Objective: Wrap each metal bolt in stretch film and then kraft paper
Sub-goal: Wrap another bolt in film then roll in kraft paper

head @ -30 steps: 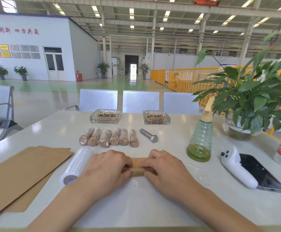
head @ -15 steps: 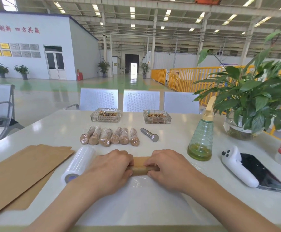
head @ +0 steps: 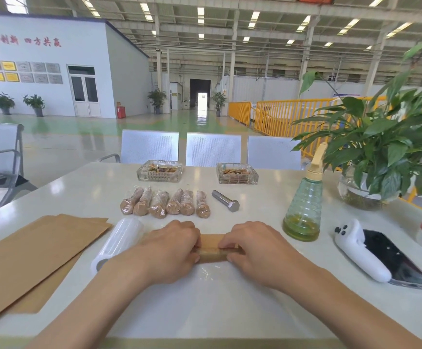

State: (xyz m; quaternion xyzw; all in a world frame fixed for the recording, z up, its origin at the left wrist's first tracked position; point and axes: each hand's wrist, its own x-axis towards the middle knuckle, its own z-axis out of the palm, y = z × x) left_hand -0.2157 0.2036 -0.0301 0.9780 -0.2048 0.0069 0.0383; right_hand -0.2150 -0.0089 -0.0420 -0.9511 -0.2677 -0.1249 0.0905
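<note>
The left hand (head: 172,250) and right hand (head: 257,250) each curl their fingers over one end of a paper roll (head: 211,254) lying crosswise on the desk (head: 230,311), on clear film (head: 206,273). Beyond lie six wrapped bolts (head: 165,204) in a row, a bare bolt (head: 226,200) just right of them. A film roll (head: 118,244) and kraft sheets (head: 28,258) lie left.

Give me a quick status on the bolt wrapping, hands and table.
Left hand and right hand both grip the kraft-wrapped bolt on the table. Six wrapped bolts done, one bare bolt left. Nothing obstructing.
</note>
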